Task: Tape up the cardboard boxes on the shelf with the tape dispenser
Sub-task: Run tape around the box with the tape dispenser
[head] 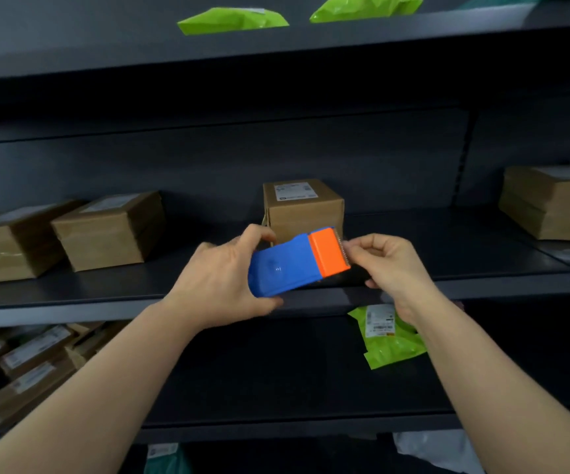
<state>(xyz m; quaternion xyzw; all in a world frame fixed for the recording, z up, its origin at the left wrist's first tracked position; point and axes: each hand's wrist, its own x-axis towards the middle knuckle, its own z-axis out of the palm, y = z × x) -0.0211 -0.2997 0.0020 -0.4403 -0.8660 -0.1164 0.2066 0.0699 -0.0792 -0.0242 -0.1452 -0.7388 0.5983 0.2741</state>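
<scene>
My left hand (223,278) grips the blue body of a tape dispenser (288,265) in front of the middle shelf (482,285). The dispenser's orange head with its toothed blade points right. There my right hand (384,263) pinches at the blade edge with thumb and fingertips; whether tape is between them I cannot tell. Just behind the dispenser a small upright cardboard box (302,205) with a white label stands on the shelf. Two flatter cardboard boxes (110,229) sit to the left.
A stack of cardboard boxes (550,203) sits at the right end of the middle shelf. Green mailer bags (232,19) lie on the top shelf, another green bag (391,336) on the lower shelf. Several labelled boxes (30,364) fill the lower left.
</scene>
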